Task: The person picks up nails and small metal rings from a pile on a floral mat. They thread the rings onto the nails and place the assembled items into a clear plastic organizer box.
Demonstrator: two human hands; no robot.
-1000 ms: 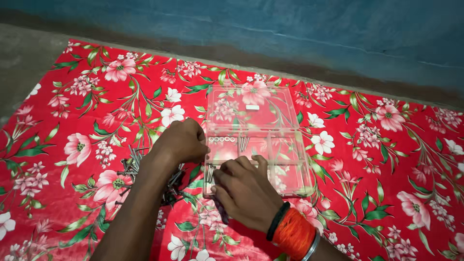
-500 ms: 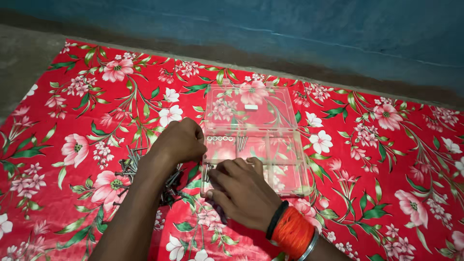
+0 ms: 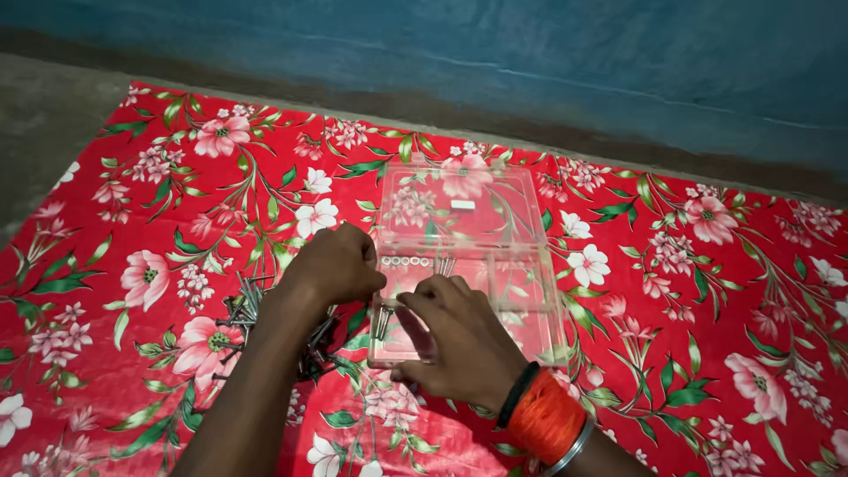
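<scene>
A: What lies underneath?
B: A red floral cloth (image 3: pixel 689 353) with pink and white blossoms, spread across a grey floor (image 3: pixel 44 124).
A: And at twelve o'clock?
B: A blue wall (image 3: pixel 530 44), darker along its base.

An open compartment box (image 3: pixel 468 265) lies on a cloth (image 3: pixel 689 336) spread before a wall (image 3: pixel 530 53), its lid behind the tray, a pile of nails (image 3: pixel 265 322) at its left, both hands meeting over its near-left compartments.

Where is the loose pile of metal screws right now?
In the head view, the pile of screws lies on the red floral cloth, left of the clear compartment box, partly hidden under the left forearm.
</scene>
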